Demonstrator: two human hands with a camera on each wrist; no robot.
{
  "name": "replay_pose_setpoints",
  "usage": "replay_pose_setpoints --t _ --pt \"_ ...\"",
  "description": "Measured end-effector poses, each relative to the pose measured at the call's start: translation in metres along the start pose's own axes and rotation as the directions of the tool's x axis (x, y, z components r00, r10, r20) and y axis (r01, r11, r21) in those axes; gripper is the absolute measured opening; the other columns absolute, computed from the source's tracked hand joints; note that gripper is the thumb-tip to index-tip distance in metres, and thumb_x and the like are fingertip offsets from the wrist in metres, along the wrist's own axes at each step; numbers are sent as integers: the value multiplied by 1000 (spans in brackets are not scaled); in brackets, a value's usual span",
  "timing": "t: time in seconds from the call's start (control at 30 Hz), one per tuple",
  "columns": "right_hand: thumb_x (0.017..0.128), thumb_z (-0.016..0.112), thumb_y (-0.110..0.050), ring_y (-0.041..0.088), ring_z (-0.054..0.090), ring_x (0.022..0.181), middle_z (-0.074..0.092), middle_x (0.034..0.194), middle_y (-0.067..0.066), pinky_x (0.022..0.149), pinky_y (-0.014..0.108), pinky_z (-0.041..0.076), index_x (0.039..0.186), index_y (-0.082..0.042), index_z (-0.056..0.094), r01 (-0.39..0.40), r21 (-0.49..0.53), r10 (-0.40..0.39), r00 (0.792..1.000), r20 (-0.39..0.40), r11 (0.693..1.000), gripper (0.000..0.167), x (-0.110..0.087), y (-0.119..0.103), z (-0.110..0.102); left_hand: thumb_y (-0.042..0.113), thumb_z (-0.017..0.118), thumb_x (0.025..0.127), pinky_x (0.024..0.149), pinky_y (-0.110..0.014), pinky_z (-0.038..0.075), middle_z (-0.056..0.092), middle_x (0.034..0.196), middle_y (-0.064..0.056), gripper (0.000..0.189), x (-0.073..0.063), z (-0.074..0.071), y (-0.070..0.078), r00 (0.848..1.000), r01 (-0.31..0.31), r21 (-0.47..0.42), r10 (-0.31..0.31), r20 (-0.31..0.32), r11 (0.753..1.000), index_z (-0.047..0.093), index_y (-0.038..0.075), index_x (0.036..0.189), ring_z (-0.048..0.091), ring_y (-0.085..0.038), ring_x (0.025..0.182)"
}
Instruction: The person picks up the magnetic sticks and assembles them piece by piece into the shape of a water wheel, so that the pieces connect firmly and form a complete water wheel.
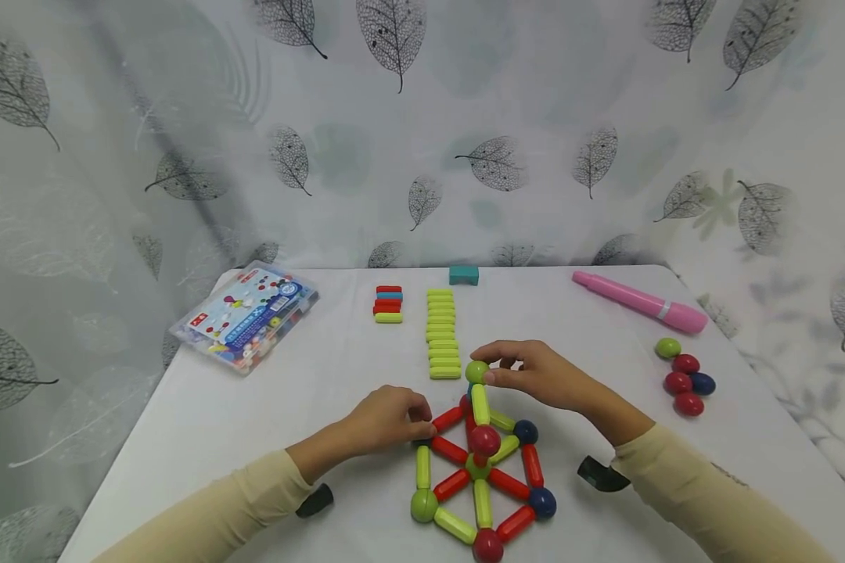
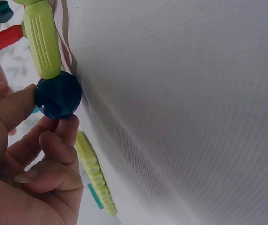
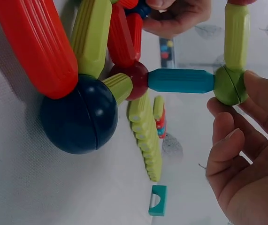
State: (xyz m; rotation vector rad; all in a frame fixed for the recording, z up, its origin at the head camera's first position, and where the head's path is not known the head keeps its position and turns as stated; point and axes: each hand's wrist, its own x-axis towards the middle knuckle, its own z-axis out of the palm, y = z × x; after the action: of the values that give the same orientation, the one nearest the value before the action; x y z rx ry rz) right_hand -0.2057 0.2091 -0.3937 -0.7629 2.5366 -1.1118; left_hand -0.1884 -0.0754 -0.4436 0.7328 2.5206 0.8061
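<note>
A structure of magnetic rods and balls stands on the table, a six-sided wheel of red and yellow-green rods around a green hub ball [image 1: 477,467]. My left hand [image 1: 387,421] pinches a dark blue ball [image 2: 58,95] at the wheel's left corner between thumb and fingers. With thumb and fingertips, my right hand [image 1: 545,374] holds a raised green ball [image 3: 230,85]. Below that ball, a teal rod [image 3: 180,80] runs down to a red ball [image 3: 133,80] at the wheel's far corner. A yellow-green rod [image 1: 480,404] links the held ball to a raised red ball [image 1: 484,441] above the hub.
Behind the structure lie a column of yellow-green rods [image 1: 441,335], a short stack of red, blue and green rods [image 1: 388,305] and a teal block [image 1: 463,275]. A plastic box [image 1: 246,313] sits back left. A pink marker-shaped object [image 1: 637,301] and several loose balls [image 1: 686,364] lie right.
</note>
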Motion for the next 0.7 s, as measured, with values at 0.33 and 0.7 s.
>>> replay_pose_setpoints --t 0.33,0.7 --pt "100 65 -35 19 60 104 67 128 0 82 32 57 139 -19 62 5 4 -5 1000 -13 1000 42 -4 1 2 32 74 94 70 -25 51 65 81 12 15 5 -8 -1 1000 11 -4 -11 -23 1000 75 18 100 58 -9 76" --pt "103 62 -30 31 60 94 68 106 10 79 37 55 119 -10 68 -142 80 152 978 -142 987 26 -26 15 1 12 64 97 92 -44 56 70 121 -7 28 79 -78 -41 927 251 227 -166 -336 941 72 11 124 64 -25 112"
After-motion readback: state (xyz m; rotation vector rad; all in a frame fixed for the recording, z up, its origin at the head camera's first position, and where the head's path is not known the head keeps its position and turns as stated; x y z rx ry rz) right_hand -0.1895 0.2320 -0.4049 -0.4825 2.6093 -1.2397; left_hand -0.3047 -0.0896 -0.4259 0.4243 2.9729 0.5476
